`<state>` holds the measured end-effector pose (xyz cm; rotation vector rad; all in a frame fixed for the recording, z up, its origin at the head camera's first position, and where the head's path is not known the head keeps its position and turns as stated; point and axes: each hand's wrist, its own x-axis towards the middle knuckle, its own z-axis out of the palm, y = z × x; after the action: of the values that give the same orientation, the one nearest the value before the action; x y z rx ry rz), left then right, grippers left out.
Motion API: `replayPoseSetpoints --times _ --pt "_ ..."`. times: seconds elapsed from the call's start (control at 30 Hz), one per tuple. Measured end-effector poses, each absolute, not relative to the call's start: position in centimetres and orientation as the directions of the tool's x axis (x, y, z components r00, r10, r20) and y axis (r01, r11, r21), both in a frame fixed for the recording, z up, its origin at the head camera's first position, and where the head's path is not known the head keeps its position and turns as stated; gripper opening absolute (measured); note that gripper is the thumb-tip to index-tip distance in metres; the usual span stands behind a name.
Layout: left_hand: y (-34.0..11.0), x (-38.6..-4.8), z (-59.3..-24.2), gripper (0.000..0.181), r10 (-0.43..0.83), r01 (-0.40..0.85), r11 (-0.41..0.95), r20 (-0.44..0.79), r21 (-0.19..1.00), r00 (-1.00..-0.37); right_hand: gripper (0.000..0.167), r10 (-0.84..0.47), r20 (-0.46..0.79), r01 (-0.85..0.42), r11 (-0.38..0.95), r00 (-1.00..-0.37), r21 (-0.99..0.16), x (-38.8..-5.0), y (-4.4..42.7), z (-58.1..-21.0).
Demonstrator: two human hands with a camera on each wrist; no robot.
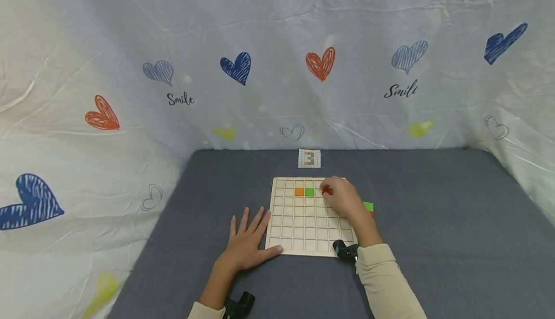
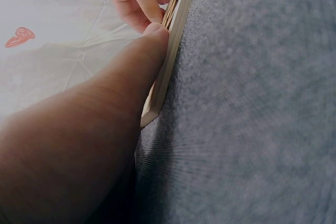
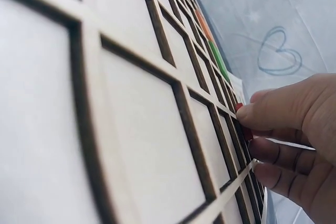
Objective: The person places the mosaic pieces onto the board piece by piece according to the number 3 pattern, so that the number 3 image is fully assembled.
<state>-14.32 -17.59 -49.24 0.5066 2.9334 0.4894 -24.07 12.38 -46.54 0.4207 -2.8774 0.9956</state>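
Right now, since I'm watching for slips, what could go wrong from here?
The red piece is pinched by the right hand at the grid, so it might slip or settle in the wrong cell.

The right forearm reaches over the board near the green and red pieces beside it; it may brush them.

The left hand has its thumb at the board's near corner; a push could shift the board.

A curtained-off spot, the kind of room unclear; pale sheeting [image 1: 277, 1] printed with hearts [image 1: 236, 67] and "Smile" hangs behind and beside a grey counter [image 1: 433, 203].
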Motion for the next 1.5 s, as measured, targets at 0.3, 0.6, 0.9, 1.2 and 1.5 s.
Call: replayPoseSetpoints --times 0.3,0.6,0.9,1.2,1.5 --pt "-17.5 -14.1 -48.9 0.100 0.342 0.300 0.889 -0.066 0.346 -0.937 0.020 -0.255 0.163 -0.300 0.735 -0.953 -0.607 -24.1 12.3 -46.5" --pt "-17.4 -14.2 -48.9 0.101 0.328 0.284 0.901 -0.087 0.328 -0.941 0.023 -0.269 0.165 -0.313 0.725 -0.949 -0.613 -24.0 11.9 -46.4" --pt "-17.4 -14.3 -49.0 0.100 0.331 0.289 0.903 -0.084 0.318 -0.940 0.027 -0.279 0.178 -0.328 0.720 -0.944 -0.612 -23.8 11.5 -46.4" --pt "-17.6 -14.3 -49.7 0.103 0.333 0.297 0.893 -0.053 0.337 -0.941 0.030 -0.277 0.178 -0.326 0.718 -0.944 -0.614 -23.8 11.5 -46.6" --pt "-17.7 -14.4 -50.2 0.105 0.319 0.282 0.900 -0.064 0.331 -0.945 0.029 -0.286 0.165 -0.324 0.712 -0.944 -0.623 -24.0 11.5 -46.7"
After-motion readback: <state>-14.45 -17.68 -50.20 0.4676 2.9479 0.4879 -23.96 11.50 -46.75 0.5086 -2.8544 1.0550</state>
